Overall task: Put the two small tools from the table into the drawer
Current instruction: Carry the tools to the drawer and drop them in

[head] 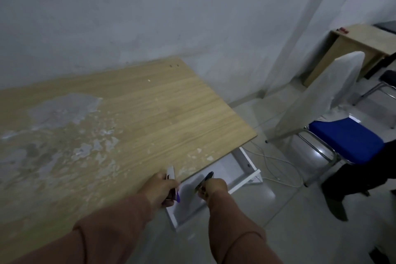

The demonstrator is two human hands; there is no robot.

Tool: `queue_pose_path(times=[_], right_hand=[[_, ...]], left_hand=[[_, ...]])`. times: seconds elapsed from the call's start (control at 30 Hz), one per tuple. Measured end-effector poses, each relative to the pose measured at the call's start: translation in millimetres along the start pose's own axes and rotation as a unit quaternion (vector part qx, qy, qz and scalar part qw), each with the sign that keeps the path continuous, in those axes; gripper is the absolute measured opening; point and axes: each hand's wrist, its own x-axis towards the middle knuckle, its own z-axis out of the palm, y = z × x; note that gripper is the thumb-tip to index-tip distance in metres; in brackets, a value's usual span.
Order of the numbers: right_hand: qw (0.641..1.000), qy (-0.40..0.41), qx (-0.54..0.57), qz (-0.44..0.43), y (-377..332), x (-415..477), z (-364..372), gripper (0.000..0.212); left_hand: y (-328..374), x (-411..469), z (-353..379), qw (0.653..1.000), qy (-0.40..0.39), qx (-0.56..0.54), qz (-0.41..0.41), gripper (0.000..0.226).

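My left hand (159,188) is closed around a small tool with a pale blade-like tip and a purple end (171,174), at the front edge of the wooden table (137,113). My right hand (213,187) grips a thin dark tool (206,178) that points up and away, held over the white drawer (246,174). The drawer is pulled out from under the table's front right corner. Its inside looks white and bare where it shows.
A chair with a blue seat (345,141) and a white-covered back stands to the right. White cables (276,163) lie on the tiled floor beyond the drawer. A person in dark clothes (364,173) stands at the far right. A second wooden desk (362,45) sits in the back corner.
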Motion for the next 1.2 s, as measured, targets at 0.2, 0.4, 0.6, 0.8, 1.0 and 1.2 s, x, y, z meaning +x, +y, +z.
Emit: queue_pose_path(times=[0.2,0.4,0.6,0.8,1.0,1.2], right_hand=[[0.994,0.056,-0.092,-0.017,0.5,32.3,21.8,0.039],[0.990,0.112,-0.041,-0.081,11.9,37.3,9.3,0.050],[0.991,0.078,0.012,-0.104,24.5,19.0,-13.5,0.024],[0.982,0.059,0.163,-0.079,36.7,6.6,-26.4,0.022],[0.971,0.054,0.216,-0.088,48.2,10.1,-42.5,0.019],[0.976,0.060,0.184,-0.098,50.0,14.3,-35.1,0.022]], left_hand=[[-24.3,1.9,9.9,0.995,-0.061,0.083,-0.001,0.018],[-39.6,13.2,23.3,0.994,-0.073,0.071,-0.032,0.018],[-35.8,15.5,37.0,0.996,-0.055,0.015,-0.074,0.007],[-43.0,25.5,60.9,0.980,-0.050,-0.097,-0.164,0.028],[-46.0,57.5,73.6,0.957,0.075,-0.236,-0.153,0.017],[-48.1,62.8,69.1,0.985,0.079,-0.112,-0.109,0.037]])
